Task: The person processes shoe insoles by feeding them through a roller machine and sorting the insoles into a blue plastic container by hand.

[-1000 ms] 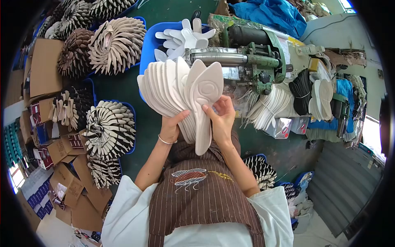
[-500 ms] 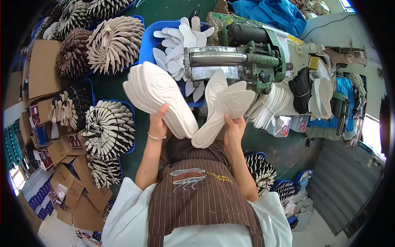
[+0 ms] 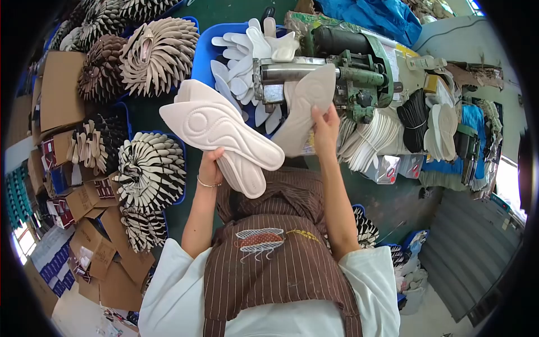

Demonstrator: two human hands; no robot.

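A stack of off-white padded insoles (image 3: 219,132) with stitched swirls rests in my left hand (image 3: 210,168), its fingers wrapped round the lower edge. The top insole lies askew across those beneath, heel to the right. My right hand (image 3: 325,130) pinches more insoles (image 3: 306,106) at their side, held up in front of the roller machine (image 3: 297,73). These look slightly blurred, and how many there are I cannot tell. A blue bin (image 3: 205,73) of loose white insoles (image 3: 238,62) stands behind the held stack.
A tied bundle of white insoles (image 3: 370,140) and a bundle of black cords (image 3: 414,121) lie on the bench right of the machine. Bins of beige shoe parts (image 3: 157,56) and black-and-white ones (image 3: 149,171) stand at left, beside open cardboard boxes (image 3: 92,247).
An insole now lies crosswise on my left-hand stack. My right hand has risen with the insoles it holds, up toward the machine. The left-hand stack has fanned and tilted.
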